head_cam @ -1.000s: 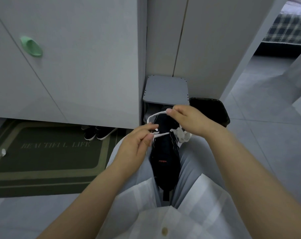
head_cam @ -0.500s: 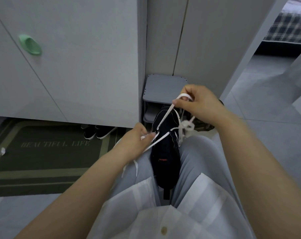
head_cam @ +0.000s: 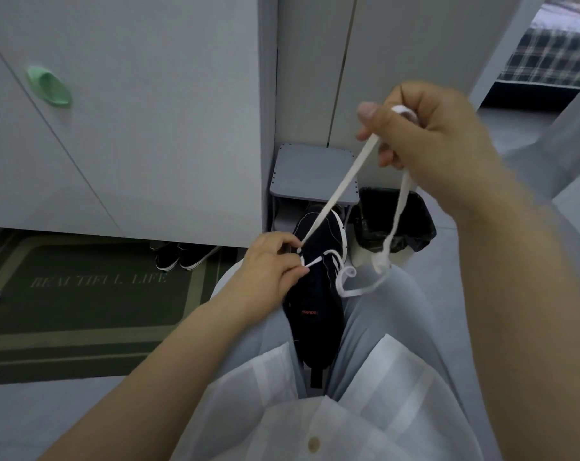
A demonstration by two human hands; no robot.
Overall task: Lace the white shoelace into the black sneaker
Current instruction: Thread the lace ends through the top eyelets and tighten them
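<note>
The black sneaker [head_cam: 315, 294] is wedged between my knees, toe pointing away from me. A white shoelace [head_cam: 340, 188] runs taut from the shoe's eyelets up to my right hand [head_cam: 424, 134], which is raised high and pinches the lace between thumb and fingers. The rest of the lace hangs from that hand in a loose loop down onto my right thigh. My left hand [head_cam: 272, 264] sits at the left side of the shoe and pinches a short white end of the lace by the eyelets.
A small grey stool [head_cam: 311, 171] stands beyond the shoe against white cabinets [head_cam: 149, 128]. A black bin [head_cam: 411, 221] sits right of it. A dark green doormat [head_cam: 82, 287] lies at left, with a pair of dark shoes [head_cam: 185, 254] under the cabinet.
My right hand has risen up and to the right, drawing the lace long and taut through the eyelet. My left hand has stayed at the shoe's left side, holding the lace end.
</note>
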